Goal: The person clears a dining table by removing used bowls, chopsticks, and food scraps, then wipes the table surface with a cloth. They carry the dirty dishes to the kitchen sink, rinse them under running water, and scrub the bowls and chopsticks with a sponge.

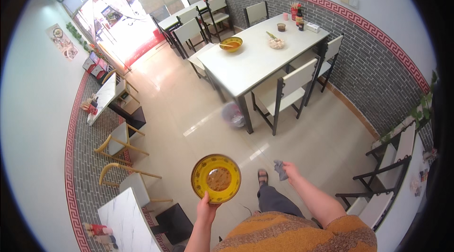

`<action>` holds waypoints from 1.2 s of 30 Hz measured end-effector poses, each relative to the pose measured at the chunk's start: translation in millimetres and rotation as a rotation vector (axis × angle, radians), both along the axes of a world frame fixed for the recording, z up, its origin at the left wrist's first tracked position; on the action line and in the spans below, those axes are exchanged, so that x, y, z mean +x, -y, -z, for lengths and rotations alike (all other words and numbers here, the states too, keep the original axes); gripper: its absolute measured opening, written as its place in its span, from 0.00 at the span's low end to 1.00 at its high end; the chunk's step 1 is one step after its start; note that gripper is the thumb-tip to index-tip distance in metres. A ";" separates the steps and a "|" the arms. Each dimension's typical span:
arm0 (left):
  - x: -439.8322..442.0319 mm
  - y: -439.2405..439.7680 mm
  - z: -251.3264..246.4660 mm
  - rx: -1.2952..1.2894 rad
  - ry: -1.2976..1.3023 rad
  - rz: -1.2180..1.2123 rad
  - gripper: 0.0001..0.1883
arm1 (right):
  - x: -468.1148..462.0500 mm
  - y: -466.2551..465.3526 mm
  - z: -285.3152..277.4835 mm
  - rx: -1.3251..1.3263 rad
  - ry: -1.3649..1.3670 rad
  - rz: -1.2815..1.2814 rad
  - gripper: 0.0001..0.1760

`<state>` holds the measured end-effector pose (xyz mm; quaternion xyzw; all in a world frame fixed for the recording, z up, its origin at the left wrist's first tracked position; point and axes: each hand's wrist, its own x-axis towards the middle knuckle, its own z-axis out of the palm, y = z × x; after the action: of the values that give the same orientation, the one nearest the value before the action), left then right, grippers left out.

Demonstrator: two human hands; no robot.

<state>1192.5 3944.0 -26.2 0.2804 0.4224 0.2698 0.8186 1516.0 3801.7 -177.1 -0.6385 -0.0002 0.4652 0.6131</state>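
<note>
My left hand (207, 208) grips the near rim of a yellow patterned bowl (198, 177), its thumb over the edge. Reddish-brown broth or sauce lies in the bottom of the bowl. In my right hand (291, 173), held out over the floor, is a crumpled grey cloth (280, 170). On the white table (241, 71) ahead stands another yellow bowl (236, 40) with orange-red liquid and light-coloured utensils, perhaps chopsticks, across its rim. Crumpled tissues (276, 43) with a green item lie farther right, near a small cup of dark liquid (281, 27).
A chair (292, 83) stands on the near side of the white table, and a lined waste bin (234, 115) by its leg. Marble-patterned tables (124, 216) and wooden-armed chairs (118, 142) line the left wall. More chairs (383, 202) and a table are at right. Sauce bottles (299, 18) stand by the brick-patterned wall.
</note>
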 end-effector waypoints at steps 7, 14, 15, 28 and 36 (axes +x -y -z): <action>98.4 -147.1 20.2 -0.009 -0.029 0.024 0.23 | 118.3 -217.5 -20.9 0.011 0.446 0.111 0.18; 174.5 -265.0 15.5 -0.036 -0.083 0.000 0.24 | 247.5 -389.1 -21.4 -0.098 1.092 -0.009 0.17; 185.0 -281.2 9.1 -0.037 -0.087 -0.007 0.24 | 257.5 -411.4 -24.3 -0.101 1.096 -0.011 0.17; 308.7 -490.4 43.4 -0.112 -0.200 0.225 0.22 | 340.9 -553.5 -63.6 -0.279 1.126 -0.084 0.16; 376.8 -556.9 43.8 -0.093 -0.327 0.249 0.21 | 360.9 -624.4 -86.8 -0.265 0.185 0.032 0.15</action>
<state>1569.3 4501.0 -70.0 0.3327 0.5237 0.0975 0.7781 1876.9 4426.1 -90.3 -0.7537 0.0149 0.3905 0.5284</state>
